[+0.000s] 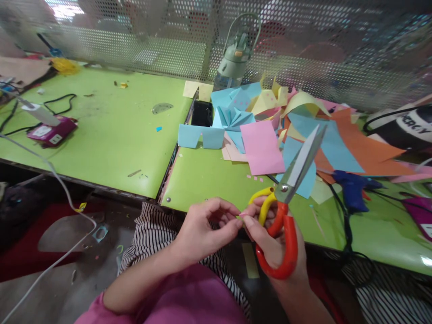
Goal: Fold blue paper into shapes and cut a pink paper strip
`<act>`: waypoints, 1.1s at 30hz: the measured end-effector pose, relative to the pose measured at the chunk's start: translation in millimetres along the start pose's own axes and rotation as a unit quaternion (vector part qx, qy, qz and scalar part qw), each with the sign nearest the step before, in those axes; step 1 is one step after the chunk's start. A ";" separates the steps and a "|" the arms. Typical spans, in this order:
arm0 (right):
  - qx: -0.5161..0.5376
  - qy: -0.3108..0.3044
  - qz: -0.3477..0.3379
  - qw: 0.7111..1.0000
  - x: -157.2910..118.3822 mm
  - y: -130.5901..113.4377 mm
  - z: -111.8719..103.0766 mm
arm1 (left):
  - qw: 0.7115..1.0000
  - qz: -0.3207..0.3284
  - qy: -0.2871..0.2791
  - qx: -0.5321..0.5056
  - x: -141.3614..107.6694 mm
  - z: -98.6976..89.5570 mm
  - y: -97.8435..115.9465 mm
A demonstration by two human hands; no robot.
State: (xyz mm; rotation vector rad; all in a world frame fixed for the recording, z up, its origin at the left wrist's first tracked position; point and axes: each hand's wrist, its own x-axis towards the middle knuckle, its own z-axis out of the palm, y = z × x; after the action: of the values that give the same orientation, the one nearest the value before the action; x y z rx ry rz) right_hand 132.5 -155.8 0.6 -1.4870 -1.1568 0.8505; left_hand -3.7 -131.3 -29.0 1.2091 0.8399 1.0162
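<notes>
A pair of scissors [285, 189] with red and yellow handles hangs on my right hand [280, 238], its silver blades pointing up and away from me. The thumb and a finger of that hand also pinch a tiny scrap of paper [240, 217], which looks green and pink. From the other side, my left hand [205, 227] grips the same scrap between thumb and fingertip. Both hands meet just off the table's front edge, above my lap. Beyond them lie a pink paper sheet [262, 148] and a folded light-blue paper strip [200, 136].
Coloured paper pieces [340, 139] pile up on the green table [128, 148]. A blue glue gun [353, 189] with cables lies at right. A water bottle [232, 63] stands by the perforated metal screen [162, 40]. A black phone [201, 113] and purple power box [52, 130] are further left.
</notes>
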 end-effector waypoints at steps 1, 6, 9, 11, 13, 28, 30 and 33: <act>0.005 0.008 -0.005 1.000 -0.7 -0.4 1.8 | 1.000 -0.002 0.008 -0.016 -0.2 1.3 -1.3; 0.033 0.037 -0.016 0.999 -4.5 1.6 8.2 | 0.995 -0.007 0.024 -0.094 -0.9 3.4 -5.8; 0.039 0.038 -0.009 0.998 -5.0 4.1 10.5 | 0.992 -0.009 0.025 -0.125 -0.5 3.2 -7.7; 0.043 0.041 -0.008 0.998 -4.8 5.6 11.2 | 0.990 -0.013 0.023 -0.140 -0.1 3.2 -8.6; 0.046 0.044 -0.008 0.998 -4.6 6.5 11.4 | 0.988 -0.016 0.028 -0.149 0.1 3.4 -9.2; 0.017 0.038 0.011 0.999 -8.3 5.0 15.4 | 0.982 0.134 0.114 0.072 -0.6 1.2 -6.7; 0.001 0.004 0.019 1.000 -6.3 6.6 4.2 | 0.994 0.050 0.094 -0.009 3.0 -2.5 -0.3; -0.083 -0.075 0.028 0.993 -3.2 7.2 -23.2 | 0.985 -0.059 0.056 -0.151 9.9 -11.9 11.7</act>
State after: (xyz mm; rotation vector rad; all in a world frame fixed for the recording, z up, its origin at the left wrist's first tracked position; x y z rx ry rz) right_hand 154.8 -165.7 -1.3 -1.6184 -1.3281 0.9353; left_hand -13.3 -117.3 -19.5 0.8415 0.8018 1.0784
